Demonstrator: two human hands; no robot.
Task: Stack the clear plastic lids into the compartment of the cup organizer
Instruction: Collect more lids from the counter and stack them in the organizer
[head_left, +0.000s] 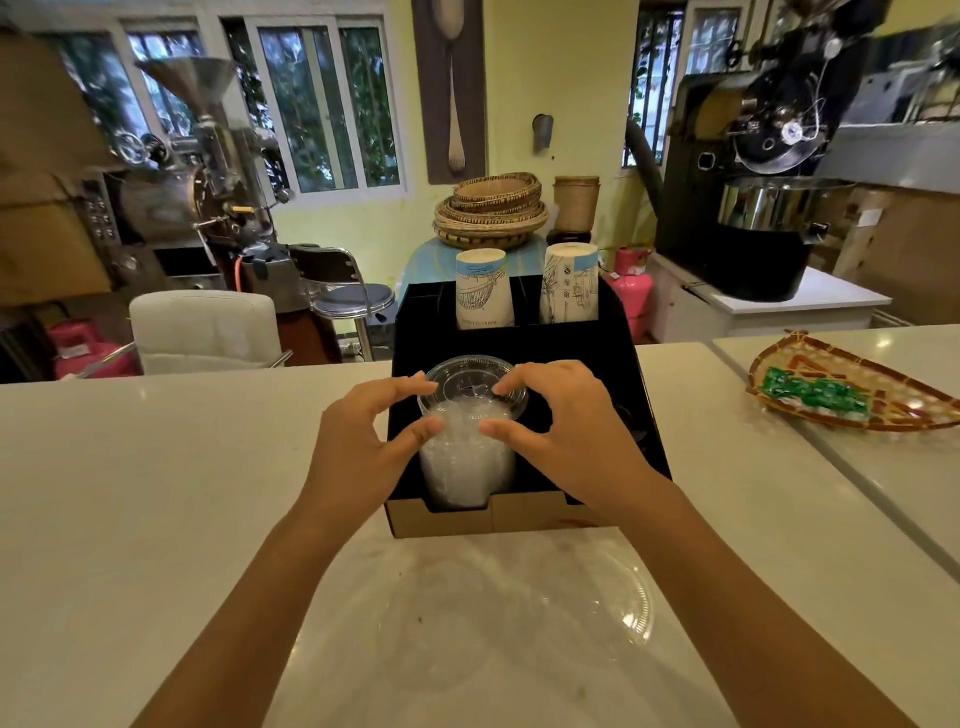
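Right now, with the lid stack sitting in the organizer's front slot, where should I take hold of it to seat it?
Grip the stack of clear lids near its top, at the rim on opposite sides, coming from above. The organizer walls it in lower down, so only the upper rims are exposed. The left hand and right hand already pinch there with fingertips, one from each side.

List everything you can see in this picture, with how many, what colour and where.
stack of lids: one stack, clear, front compartment of the organizer
cup organizer: one, black, on the counter
paper cup stacks: two, white with blue print, rear organizer slots
loose lids: several, clear, near counter; count unclear
counter: one, white, foreground
woven tray: one, red-brown, right counter, holding a green packet
woven baskets: stack, tan, behind the organizer
left hand: on the stack's left side
right hand: on the stack's right side
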